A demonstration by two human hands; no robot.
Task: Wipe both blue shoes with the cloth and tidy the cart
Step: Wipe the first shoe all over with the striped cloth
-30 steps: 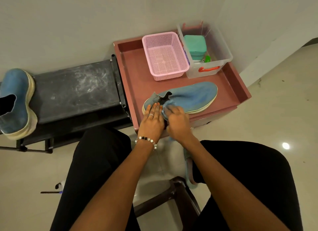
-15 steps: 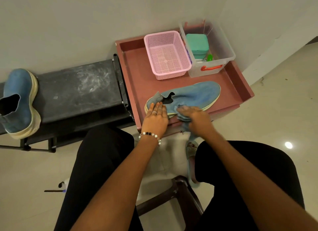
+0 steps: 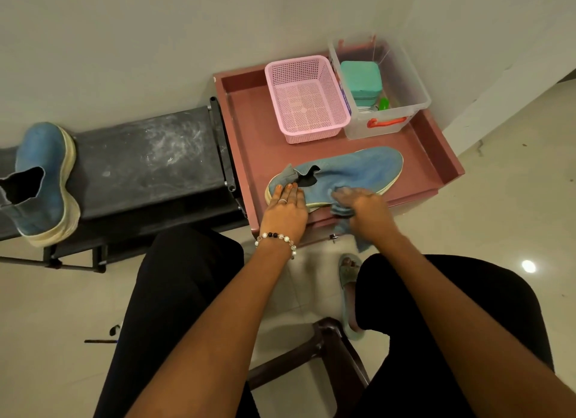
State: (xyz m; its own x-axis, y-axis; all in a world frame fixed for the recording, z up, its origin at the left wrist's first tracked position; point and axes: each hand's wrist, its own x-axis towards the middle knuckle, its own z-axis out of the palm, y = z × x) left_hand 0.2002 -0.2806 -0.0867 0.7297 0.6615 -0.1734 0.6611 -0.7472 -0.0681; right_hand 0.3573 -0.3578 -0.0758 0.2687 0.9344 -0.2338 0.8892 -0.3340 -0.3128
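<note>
Pressed flat with straight fingers, the left hand (image 3: pixel 285 210) steadies the heel end of one blue shoe (image 3: pixel 349 173) lying on its side near the front edge of the reddish cart tray (image 3: pixel 249 130); the right hand (image 3: pixel 364 207) has its fingers bunched on one blue cloth (image 3: pixel 344 213) held against the shoe's side just above the pale sole, with a tail of the cloth hanging below the tray's front edge. The fingertips of the right hand are motion-blurred, so their exact hold cannot be told. Two blue shoes are visible in all: the second blue shoe (image 3: pixel 43 180) rests apart on the dark bench (image 3: pixel 146 159) to the left of the tray, toe toward the wall. Two containers stand side by side at the back of the tray: one pink mesh basket (image 3: pixel 307 98) and one clear plastic box (image 3: pixel 402 84) with an orange handle. Inside the box sit one teal block (image 3: pixel 361 77) and one small green item (image 3: pixel 384 103). One beaded bracelet (image 3: pixel 276 238) circles the left wrist, and one ring shows on a left finger
</note>
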